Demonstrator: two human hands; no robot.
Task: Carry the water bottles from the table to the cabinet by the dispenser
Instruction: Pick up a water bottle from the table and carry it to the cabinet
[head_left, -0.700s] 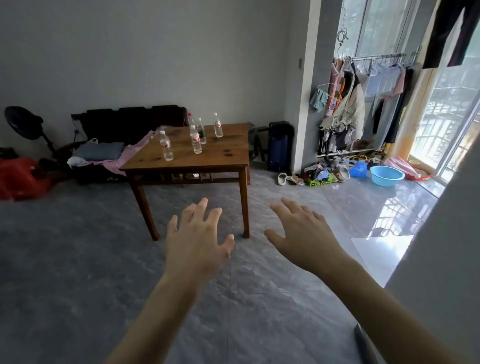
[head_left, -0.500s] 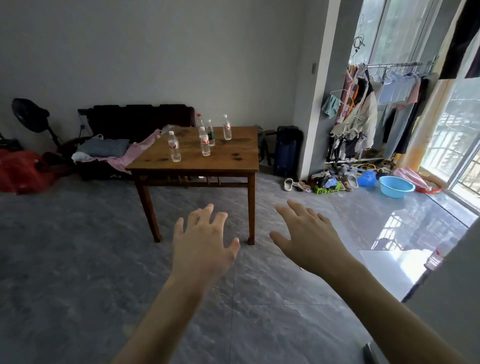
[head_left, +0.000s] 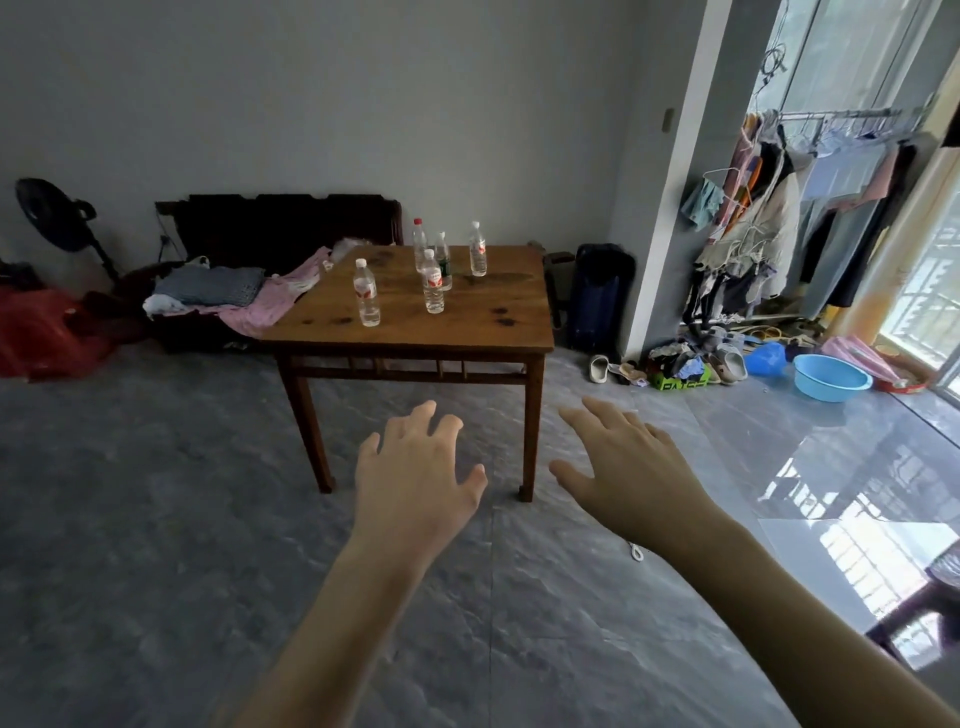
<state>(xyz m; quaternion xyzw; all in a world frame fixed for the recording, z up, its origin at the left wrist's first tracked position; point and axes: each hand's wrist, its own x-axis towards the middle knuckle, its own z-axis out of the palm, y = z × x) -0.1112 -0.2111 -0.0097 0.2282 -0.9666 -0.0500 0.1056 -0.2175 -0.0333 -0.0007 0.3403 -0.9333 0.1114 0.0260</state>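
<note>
Two bare forearms seen, entering from 6 o'clock edge. No sleeves, watch, rings or gloves worn. Left hand (head_left: 415, 483): slim fingers, short nails. Right hand (head_left: 626, 473): same build, nails barely made out. Wrists uncovered; elbows and upper arms cut off by frame.

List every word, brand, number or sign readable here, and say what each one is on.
None can be read for certain.
Water bottles on the table: red and white labels, print too small.
Green box among the shoes by the pillar: dark letters, too blurred to make out.
</note>
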